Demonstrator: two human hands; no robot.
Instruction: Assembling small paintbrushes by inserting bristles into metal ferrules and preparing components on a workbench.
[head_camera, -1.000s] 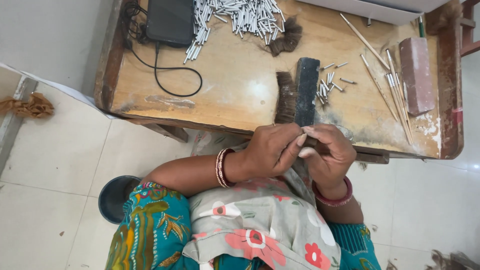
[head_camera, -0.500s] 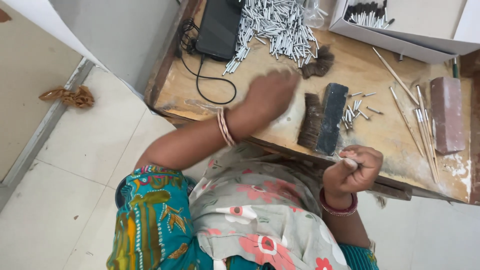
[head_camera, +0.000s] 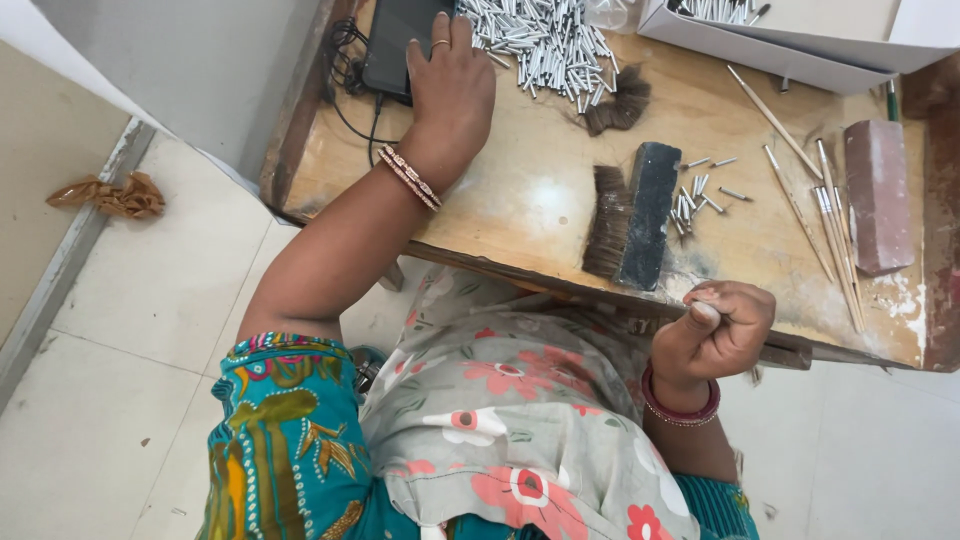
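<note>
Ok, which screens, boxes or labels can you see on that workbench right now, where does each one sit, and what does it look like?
Phone or small tablet: far left of the wooden bench, flat dark rectangle, screen unlit, black cable beside it; the left hand rests on its right edge.
Cardboard box: far right corner, open, shallow, white, with small metal tubes inside.
Labels or signs: none visible.

Two hands show: the left hand (head_camera: 452, 85) and the right hand (head_camera: 722, 330). On the tabletop (head_camera: 520, 200) lie one black block (head_camera: 648, 215), one reddish block (head_camera: 878, 195), one dark flat device (head_camera: 398, 45), two tufts of dark hair (head_camera: 618, 105), one white box (head_camera: 800, 40), and one heap of metal tubes (head_camera: 545, 45) too many to count.
</note>
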